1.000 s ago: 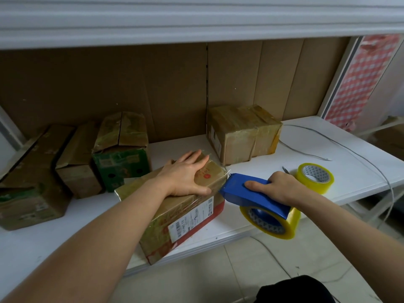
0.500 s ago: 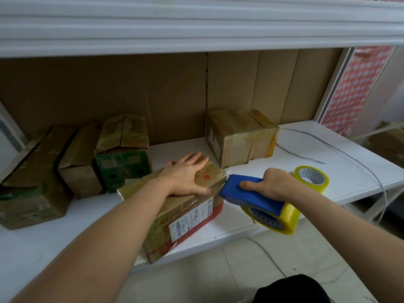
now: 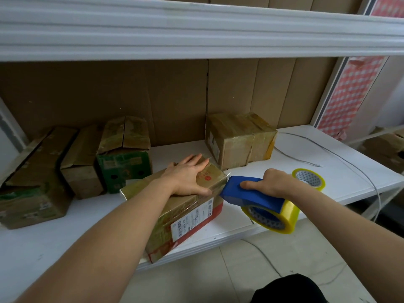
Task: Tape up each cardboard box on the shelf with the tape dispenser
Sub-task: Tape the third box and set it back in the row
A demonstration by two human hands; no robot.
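The left hand [image 3: 188, 176] lies flat, fingers straight, on a box [image 3: 179, 206] angled at the shelf [image 3: 341, 184] front edge, one corner overhanging. The right hand [image 3: 273, 182] grips the blue tape dispenser [image 3: 251, 196], its nose touching the box's right end; a spare tape roll [image 3: 308, 178] sits just behind

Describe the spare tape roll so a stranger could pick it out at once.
Look along the white shelf to its right end, past the boxes. Just beyond the right hand gripping the blue dispenser lies the spare roll, flat on the shelf. Unlike the dispenser's roll, it is loose, mounted on nothing.
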